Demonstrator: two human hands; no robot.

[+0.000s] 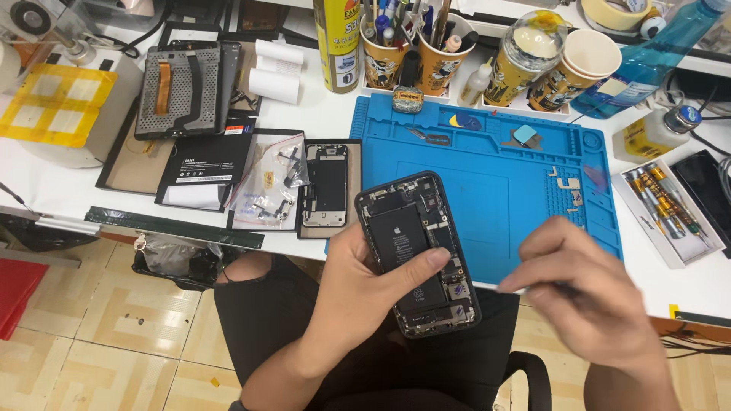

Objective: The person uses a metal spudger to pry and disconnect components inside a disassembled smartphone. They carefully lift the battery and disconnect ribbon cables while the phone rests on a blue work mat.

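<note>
My left hand (pixel 365 285) grips an opened phone (pixel 417 251) with its back off, showing the black battery and circuit boards; my thumb lies across the battery. The phone is held over my lap, at the near edge of the blue work mat (pixel 495 183). My right hand (pixel 590 293) hovers blurred to the right of the phone, fingers pinched together; a thin dark tool may be in them, but I cannot make it out.
Another disassembled phone (pixel 327 186), a clear parts bag (pixel 266 183), a black box (pixel 204 164) and a tablet frame (pixel 179 87) lie left on the white desk. Cups of tools (pixel 411 53), a blue bottle (pixel 647 57) and a screwdriver tray (pixel 666 209) stand behind and right.
</note>
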